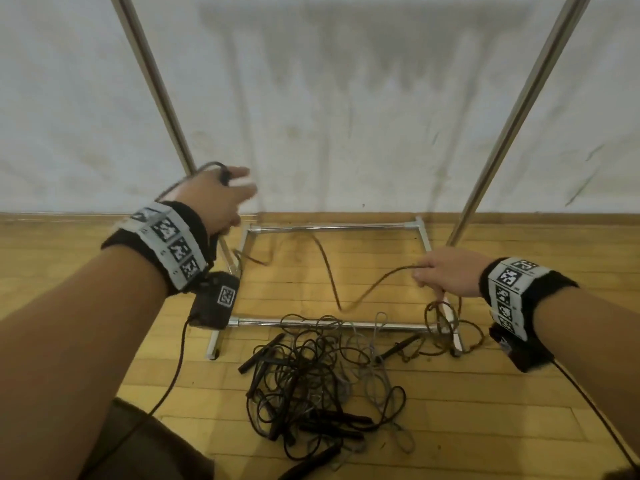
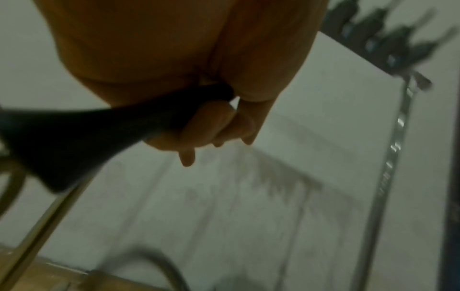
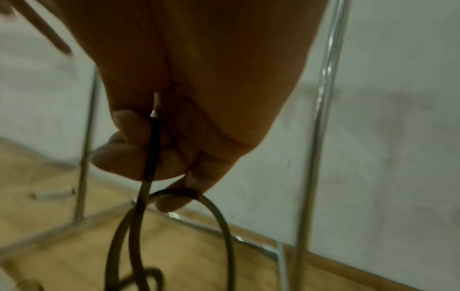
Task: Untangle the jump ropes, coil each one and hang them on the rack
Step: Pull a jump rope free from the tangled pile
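Your left hand [image 1: 216,199] was raised beside the rack's left upright [image 1: 152,81], fingers [image 2: 199,130] curled around a black jump-rope handle [image 2: 82,141]. Its brown cord [image 1: 329,271] sagged across the rack's base frame [image 1: 332,227] to your right hand [image 1: 450,275], whose fingers [image 3: 129,157] pinched it. The remaining jump ropes [image 1: 311,375] lay tangled on the wooden floor [image 1: 485,427], against the base's near bar.

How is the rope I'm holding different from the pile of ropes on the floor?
The held rope is one brownish strand strung loosely between the left hand and right hand; the pile is many black and grey ropes knotted together. The held rope sags in mid-air; the pile lies on the floor. Both are unhung.
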A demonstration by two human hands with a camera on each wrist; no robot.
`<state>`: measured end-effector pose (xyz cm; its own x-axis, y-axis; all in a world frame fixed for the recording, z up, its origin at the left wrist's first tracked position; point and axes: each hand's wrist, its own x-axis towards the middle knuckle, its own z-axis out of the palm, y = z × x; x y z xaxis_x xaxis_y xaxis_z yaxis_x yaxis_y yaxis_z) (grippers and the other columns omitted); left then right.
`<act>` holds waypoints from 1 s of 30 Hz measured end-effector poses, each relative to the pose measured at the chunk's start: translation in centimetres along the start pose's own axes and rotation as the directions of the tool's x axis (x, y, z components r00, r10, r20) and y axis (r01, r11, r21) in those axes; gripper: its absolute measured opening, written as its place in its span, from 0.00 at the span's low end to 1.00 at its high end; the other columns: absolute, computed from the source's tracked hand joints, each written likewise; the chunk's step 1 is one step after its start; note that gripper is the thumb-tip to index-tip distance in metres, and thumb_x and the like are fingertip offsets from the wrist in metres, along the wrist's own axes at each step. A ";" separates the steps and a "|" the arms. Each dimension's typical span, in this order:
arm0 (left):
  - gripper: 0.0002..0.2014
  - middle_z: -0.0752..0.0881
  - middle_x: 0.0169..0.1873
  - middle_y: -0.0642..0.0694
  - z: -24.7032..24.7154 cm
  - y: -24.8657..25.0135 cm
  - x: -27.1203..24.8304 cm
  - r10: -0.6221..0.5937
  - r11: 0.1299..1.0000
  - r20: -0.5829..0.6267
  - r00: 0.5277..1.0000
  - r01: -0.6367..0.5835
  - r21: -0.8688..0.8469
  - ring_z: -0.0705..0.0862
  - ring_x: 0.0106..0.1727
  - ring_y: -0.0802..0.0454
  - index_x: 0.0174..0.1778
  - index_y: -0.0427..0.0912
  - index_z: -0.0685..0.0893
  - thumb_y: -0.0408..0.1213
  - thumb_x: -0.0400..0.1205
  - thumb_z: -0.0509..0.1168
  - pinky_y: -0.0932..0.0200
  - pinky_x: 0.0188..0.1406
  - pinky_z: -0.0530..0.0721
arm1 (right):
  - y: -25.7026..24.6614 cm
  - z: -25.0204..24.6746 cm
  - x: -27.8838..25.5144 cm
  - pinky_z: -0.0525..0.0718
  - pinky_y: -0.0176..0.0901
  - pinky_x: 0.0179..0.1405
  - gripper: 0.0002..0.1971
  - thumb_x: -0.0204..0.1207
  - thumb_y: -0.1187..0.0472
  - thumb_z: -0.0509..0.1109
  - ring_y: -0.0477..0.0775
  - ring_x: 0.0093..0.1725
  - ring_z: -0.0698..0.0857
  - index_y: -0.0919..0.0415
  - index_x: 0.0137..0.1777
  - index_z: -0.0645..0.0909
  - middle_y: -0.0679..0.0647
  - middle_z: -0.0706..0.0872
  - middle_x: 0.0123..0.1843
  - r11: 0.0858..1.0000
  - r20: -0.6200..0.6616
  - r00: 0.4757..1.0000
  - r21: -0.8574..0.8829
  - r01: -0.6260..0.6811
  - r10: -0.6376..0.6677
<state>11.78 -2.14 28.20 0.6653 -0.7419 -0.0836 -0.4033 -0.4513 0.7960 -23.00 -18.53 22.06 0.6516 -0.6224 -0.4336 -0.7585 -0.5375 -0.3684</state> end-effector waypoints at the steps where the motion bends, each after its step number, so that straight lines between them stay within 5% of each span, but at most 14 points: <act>1: 0.11 0.90 0.34 0.50 1.1 0.4 -0.6 0.034 0.996 0.090 0.995 -0.042 0.083 0.85 0.26 0.54 0.63 0.70 0.85 0.51 0.86 0.72 0.55 0.28 0.86 | -1.2 -0.6 -0.2 0.80 0.46 0.41 0.15 0.89 0.45 0.61 0.49 0.37 0.87 0.49 0.47 0.85 0.53 0.92 0.37 0.999 -0.023 0.999 0.014 0.038 -0.037; 6: 0.16 0.92 0.60 0.60 6.3 3.4 -3.5 0.258 0.966 0.442 0.859 -0.240 -0.099 0.82 0.26 0.54 0.72 0.60 0.87 0.46 0.88 0.72 0.55 0.28 0.84 | -7.3 -3.4 -1.7 0.87 0.56 0.54 0.14 0.86 0.46 0.64 0.50 0.39 0.91 0.48 0.44 0.88 0.49 0.92 0.34 0.961 -0.128 0.972 0.172 0.217 -0.197; 9: 0.14 0.94 0.39 0.56 7.7 4.8 -4.7 0.322 0.944 0.528 0.785 -0.311 -0.113 0.81 0.23 0.54 0.66 0.62 0.89 0.54 0.84 0.71 0.60 0.26 0.81 | -9.2 -4.2 -2.6 0.82 0.54 0.66 0.11 0.83 0.53 0.67 0.56 0.46 0.91 0.51 0.43 0.89 0.54 0.92 0.34 0.923 -0.189 0.954 0.269 0.277 -0.231; 14: 0.15 0.81 0.21 0.53 7.6 5.7 -4.8 0.356 0.931 0.417 0.836 -0.358 -0.077 0.76 0.21 0.53 0.40 0.55 0.90 0.62 0.81 0.71 0.58 0.23 0.76 | -9.4 -4.7 -3.3 0.80 0.60 0.69 0.08 0.81 0.54 0.69 0.61 0.47 0.89 0.51 0.44 0.89 0.52 0.88 0.29 0.894 -0.249 0.944 0.337 0.296 -0.218; 20: 0.15 0.75 0.20 0.59 6.8 6.3 -4.5 0.418 0.907 0.213 0.883 -0.394 -0.149 0.72 0.23 0.57 0.36 0.54 0.88 0.55 0.86 0.71 0.52 0.32 0.75 | -8.4 -4.7 -3.2 0.83 0.68 0.68 0.09 0.86 0.52 0.66 0.67 0.49 0.88 0.50 0.50 0.88 0.51 0.88 0.31 0.860 -0.268 0.935 0.394 0.326 -0.232; 24: 0.15 0.73 0.22 0.57 5.8 6.6 -4.1 0.373 0.896 0.067 0.926 -0.340 -0.287 0.70 0.24 0.53 0.33 0.54 0.87 0.54 0.84 0.71 0.54 0.30 0.73 | -7.0 -4.5 -2.5 0.84 0.68 0.66 0.10 0.86 0.51 0.66 0.56 0.39 0.87 0.51 0.49 0.87 0.51 0.87 0.31 0.857 -0.276 0.936 0.405 0.318 -0.217; 27: 0.14 0.72 0.23 0.55 4.1 6.5 -3.3 0.299 0.866 -0.065 0.952 -0.299 -0.401 0.68 0.22 0.54 0.32 0.53 0.87 0.55 0.80 0.72 0.58 0.26 0.69 | -5.1 -3.8 -1.7 0.85 0.63 0.63 0.12 0.87 0.51 0.65 0.51 0.37 0.87 0.54 0.48 0.86 0.52 0.88 0.31 0.899 -0.246 0.951 0.347 0.266 -0.186; 30: 0.15 0.71 0.20 0.56 3.3 5.8 -2.8 0.293 0.884 -0.122 0.948 -0.318 -0.343 0.68 0.21 0.53 0.34 0.51 0.88 0.56 0.80 0.72 0.57 0.26 0.69 | -3.4 -3.0 -0.9 0.86 0.52 0.59 0.11 0.87 0.52 0.66 0.53 0.41 0.90 0.54 0.48 0.86 0.53 0.90 0.33 0.892 -0.238 0.956 0.376 0.251 -0.169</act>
<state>5.49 -4.28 31.06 0.5892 -0.7752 0.2277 -0.3523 0.0071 0.9358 -21.04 -17.85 26.19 0.7521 -0.6401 -0.1567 -0.5145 -0.4217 -0.7466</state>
